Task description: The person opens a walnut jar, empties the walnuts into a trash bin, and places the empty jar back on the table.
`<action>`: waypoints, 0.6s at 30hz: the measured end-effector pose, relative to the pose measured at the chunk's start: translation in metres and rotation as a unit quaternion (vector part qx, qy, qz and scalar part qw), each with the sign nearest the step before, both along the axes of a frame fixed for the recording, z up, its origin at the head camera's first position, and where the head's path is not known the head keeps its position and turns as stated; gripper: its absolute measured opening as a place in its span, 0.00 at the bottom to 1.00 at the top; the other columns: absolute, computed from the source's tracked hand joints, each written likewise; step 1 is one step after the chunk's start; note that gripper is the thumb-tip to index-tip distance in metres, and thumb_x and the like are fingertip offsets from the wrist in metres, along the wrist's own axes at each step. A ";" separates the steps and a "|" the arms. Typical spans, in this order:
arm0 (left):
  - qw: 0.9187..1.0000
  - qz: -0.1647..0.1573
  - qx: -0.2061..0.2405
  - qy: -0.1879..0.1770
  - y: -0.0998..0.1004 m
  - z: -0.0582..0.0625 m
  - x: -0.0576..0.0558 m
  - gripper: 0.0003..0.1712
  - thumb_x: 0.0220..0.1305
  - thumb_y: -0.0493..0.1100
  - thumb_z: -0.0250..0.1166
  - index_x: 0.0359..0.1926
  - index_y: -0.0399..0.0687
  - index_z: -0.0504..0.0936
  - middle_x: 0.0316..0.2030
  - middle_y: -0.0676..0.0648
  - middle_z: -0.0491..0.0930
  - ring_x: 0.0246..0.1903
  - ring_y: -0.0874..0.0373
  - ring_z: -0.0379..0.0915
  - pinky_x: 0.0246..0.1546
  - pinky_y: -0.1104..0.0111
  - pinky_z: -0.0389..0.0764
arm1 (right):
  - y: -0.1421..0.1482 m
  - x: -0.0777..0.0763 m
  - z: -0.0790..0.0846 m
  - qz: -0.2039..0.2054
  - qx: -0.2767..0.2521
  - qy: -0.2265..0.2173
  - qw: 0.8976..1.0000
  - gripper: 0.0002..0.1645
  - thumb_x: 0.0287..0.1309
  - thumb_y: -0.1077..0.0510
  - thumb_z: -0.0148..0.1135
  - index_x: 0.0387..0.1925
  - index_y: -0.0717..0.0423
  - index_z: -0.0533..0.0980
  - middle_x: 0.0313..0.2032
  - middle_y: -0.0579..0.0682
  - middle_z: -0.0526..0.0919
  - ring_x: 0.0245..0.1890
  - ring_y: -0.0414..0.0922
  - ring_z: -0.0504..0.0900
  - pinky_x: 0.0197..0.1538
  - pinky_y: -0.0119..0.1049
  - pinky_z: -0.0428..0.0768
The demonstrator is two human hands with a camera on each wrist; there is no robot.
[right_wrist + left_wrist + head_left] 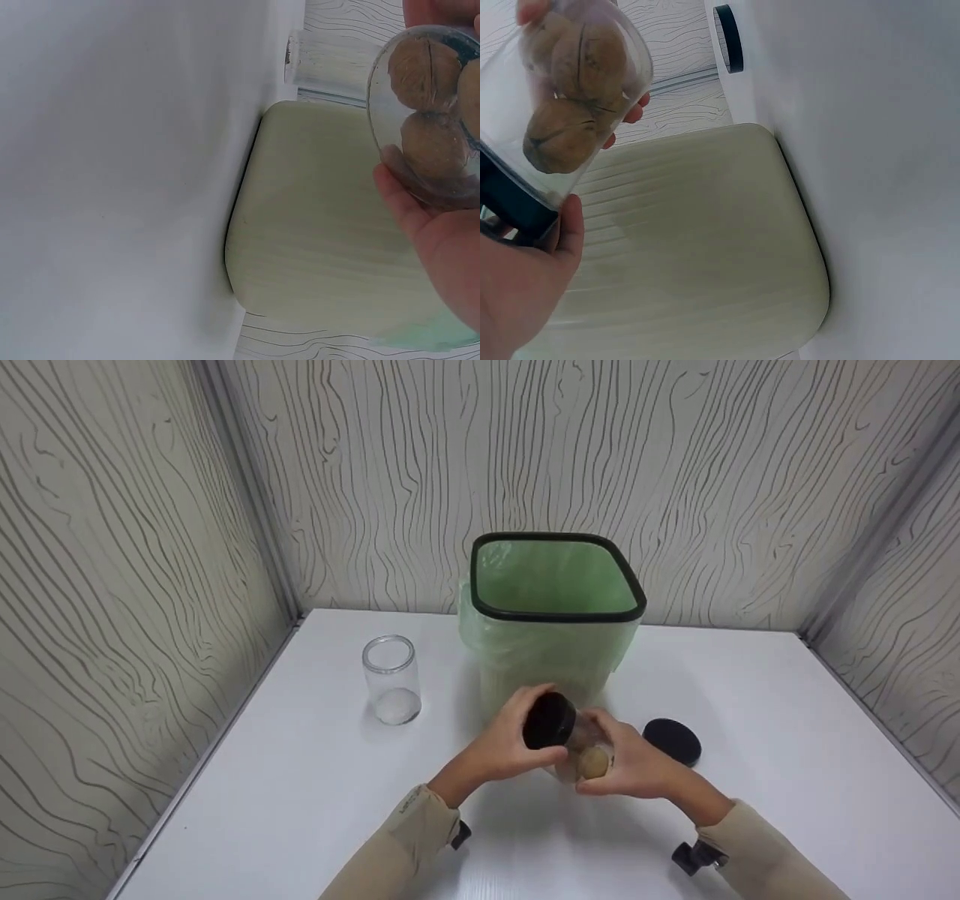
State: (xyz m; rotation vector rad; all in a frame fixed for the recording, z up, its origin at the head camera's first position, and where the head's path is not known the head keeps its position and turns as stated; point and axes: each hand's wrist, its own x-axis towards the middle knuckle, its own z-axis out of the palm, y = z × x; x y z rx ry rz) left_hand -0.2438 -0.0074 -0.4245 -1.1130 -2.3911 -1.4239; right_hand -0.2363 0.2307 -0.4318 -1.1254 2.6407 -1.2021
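Observation:
A clear jar point(587, 733) with a black lid point(551, 721) is held tilted on its side in front of the bin. My left hand point(508, 744) grips the lid, its thumb below and fingers over the top. Around the jar's bottom end curls my right hand point(636, 763). Several walnuts point(562, 135) lie inside, seen through the clear wall in the left wrist view. Through the jar's round base, walnuts point(433, 142) also show in the right wrist view.
Behind the hands stands a pale bin point(544, 656) with a black rim and a green bag liner. An uncovered clear jar point(394, 682) is upright to its left. Another black lid point(673, 742) lies flat on the white table point(300, 795), right of the right hand. Patterned panels enclose the table.

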 end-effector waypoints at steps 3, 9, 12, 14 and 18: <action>1.000 0.012 -0.003 -0.004 0.001 -0.001 -0.001 0.44 0.53 0.55 0.68 0.67 0.47 0.60 0.58 0.49 0.65 0.53 0.59 0.63 0.53 0.66 0.71 | -0.001 0.000 -0.001 -0.004 0.001 0.008 1.000 0.48 0.41 0.46 0.76 0.61 0.51 0.60 0.51 0.41 0.73 0.48 0.41 0.74 0.47 0.34 0.76; 0.999 0.039 -0.009 -0.024 0.003 -0.003 -0.002 0.43 0.53 0.57 0.67 0.66 0.50 0.62 0.56 0.50 0.66 0.52 0.60 0.64 0.51 0.66 0.72 | -0.003 -0.001 0.000 -0.012 0.002 0.020 1.000 0.48 0.41 0.47 0.76 0.61 0.53 0.60 0.50 0.42 0.73 0.46 0.41 0.74 0.44 0.35 0.77; 0.998 0.049 -0.007 -0.036 0.004 -0.003 -0.002 0.42 0.53 0.59 0.67 0.66 0.51 0.63 0.55 0.51 0.66 0.51 0.60 0.64 0.50 0.66 0.72 | -0.003 -0.002 -0.001 -0.023 0.011 0.033 0.999 0.50 0.40 0.45 0.76 0.61 0.54 0.61 0.50 0.42 0.73 0.46 0.40 0.74 0.45 0.36 0.76; 0.998 0.056 -0.007 -0.041 0.005 -0.004 -0.002 0.42 0.54 0.60 0.66 0.65 0.51 0.63 0.55 0.51 0.66 0.51 0.60 0.64 0.50 0.65 0.72 | -0.004 -0.002 -0.002 -0.031 0.018 0.042 0.998 0.50 0.40 0.43 0.76 0.61 0.54 0.60 0.51 0.42 0.72 0.47 0.39 0.74 0.46 0.36 0.76; 0.996 0.076 -0.009 -0.053 0.007 -0.004 -0.002 0.41 0.55 0.62 0.64 0.65 0.51 0.64 0.56 0.51 0.66 0.51 0.59 0.64 0.52 0.63 0.71 | -0.005 -0.004 -0.004 -0.041 0.024 0.058 0.997 0.51 0.39 0.44 0.77 0.61 0.56 0.61 0.50 0.43 0.72 0.46 0.39 0.75 0.45 0.37 0.76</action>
